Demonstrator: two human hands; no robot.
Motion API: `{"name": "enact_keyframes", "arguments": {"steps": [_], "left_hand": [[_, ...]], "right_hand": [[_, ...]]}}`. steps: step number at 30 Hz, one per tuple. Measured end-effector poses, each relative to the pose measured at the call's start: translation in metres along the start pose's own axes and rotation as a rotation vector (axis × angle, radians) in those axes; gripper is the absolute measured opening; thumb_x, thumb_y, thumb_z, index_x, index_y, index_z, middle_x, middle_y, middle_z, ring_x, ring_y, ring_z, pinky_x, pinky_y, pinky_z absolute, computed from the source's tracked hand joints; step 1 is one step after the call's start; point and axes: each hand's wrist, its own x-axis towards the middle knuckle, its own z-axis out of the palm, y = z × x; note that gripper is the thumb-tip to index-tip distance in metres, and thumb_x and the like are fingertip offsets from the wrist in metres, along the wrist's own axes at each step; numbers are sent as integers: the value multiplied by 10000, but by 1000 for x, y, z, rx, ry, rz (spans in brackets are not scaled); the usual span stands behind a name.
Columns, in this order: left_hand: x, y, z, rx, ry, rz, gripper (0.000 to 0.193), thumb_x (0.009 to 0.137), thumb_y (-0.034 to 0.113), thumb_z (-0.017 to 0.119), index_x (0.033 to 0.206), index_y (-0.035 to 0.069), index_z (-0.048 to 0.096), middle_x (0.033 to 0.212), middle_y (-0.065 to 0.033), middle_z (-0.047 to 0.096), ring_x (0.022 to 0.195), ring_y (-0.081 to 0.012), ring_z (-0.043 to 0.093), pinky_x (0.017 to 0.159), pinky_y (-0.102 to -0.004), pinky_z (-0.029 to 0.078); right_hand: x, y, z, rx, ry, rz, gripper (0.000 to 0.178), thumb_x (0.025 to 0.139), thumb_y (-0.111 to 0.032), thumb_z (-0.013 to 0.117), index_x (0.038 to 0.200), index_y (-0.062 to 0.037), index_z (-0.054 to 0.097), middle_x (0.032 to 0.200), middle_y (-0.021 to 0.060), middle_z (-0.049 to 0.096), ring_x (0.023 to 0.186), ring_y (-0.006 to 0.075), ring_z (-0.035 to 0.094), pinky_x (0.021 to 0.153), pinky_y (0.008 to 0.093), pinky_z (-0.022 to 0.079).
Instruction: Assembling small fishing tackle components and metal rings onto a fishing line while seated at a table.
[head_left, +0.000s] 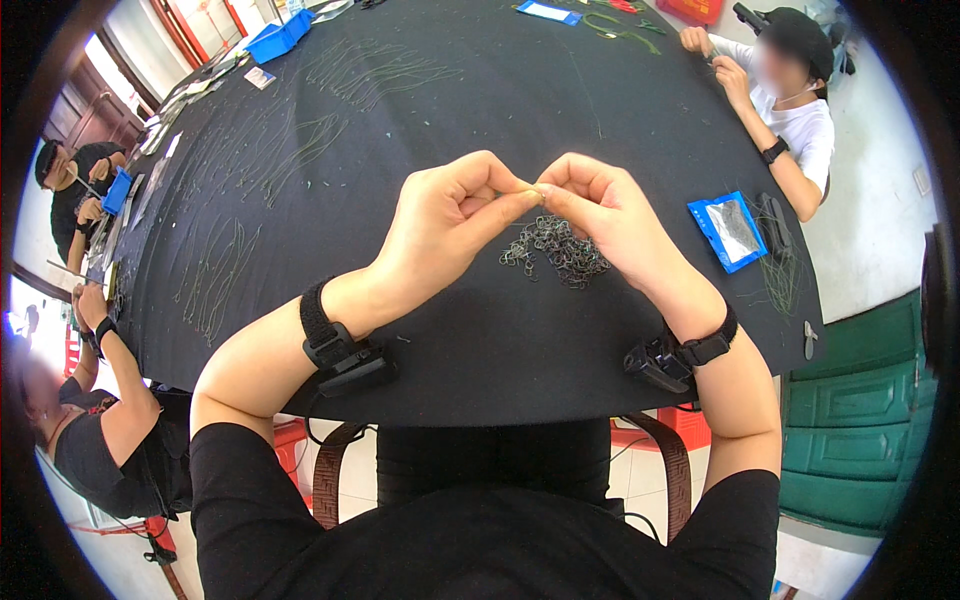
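Note:
My left hand (pixel 440 225) and my right hand (pixel 610 215) meet above the black-covered table (pixel 480 370), thumb and forefinger pinched on each. Their fingertips touch at one spot, around something tiny that I cannot make out. Just below and behind the right hand's fingers lies a loose pile of small, dark, curved wire pieces (pixel 562 250) resembling hooks, partly covered by that hand. Both wrists wear black straps with dark boxes attached.
Bundles of thin green strands (pixel 215 280) lie at left and far left. To the right are a blue-edged packet (pixel 728 232), a dark elongated object (pixel 775 228) and small nippers (pixel 810 340). A blue tray (pixel 278 38) stands far left. Co-workers sit at both sides.

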Motion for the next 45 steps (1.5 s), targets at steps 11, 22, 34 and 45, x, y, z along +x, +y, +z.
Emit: {"name": "enact_keyframes", "arguments": {"steps": [11, 22, 34, 45], "left_hand": [[10, -11, -5, -437, 248, -88, 121, 972, 213, 583, 1011, 99, 590, 887, 61, 554, 816, -10, 500, 719, -189, 406], [9, -8, -6, -597, 165, -169, 138, 997, 243, 536, 1026, 111, 563, 948, 24, 576, 868, -66, 531, 818, -259, 449], [4, 0, -1, -342, -38, -39, 154, 982, 197, 563, 1011, 46, 556, 901, -8, 613, 829, -65, 555, 767, -223, 452], [4, -2, 1, -271, -75, -52, 148, 978, 185, 569, 988, 39, 549, 891, -11, 609, 827, -60, 542, 757, -220, 445]], "right_hand": [[-13, -7, 16, -405, -205, -173, 132, 895, -151, 637, 857, -25, 619, 919, 48, 587, 727, 114, 532, 639, 262, 433], [-15, -18, 18, 184, -557, 241, 283, 925, -202, 620, 1112, 12, 609, 1087, 107, 650, 974, 166, 636, 794, 289, 533], [-3, -14, 2, -155, 177, -219, 130, 889, -124, 641, 974, -27, 660, 1019, 60, 619, 943, 143, 606, 796, 283, 486], [-4, -15, 0, -354, 115, -389, 78, 834, -88, 661, 838, -16, 631, 893, 69, 641, 871, 187, 625, 780, 295, 481]]}}
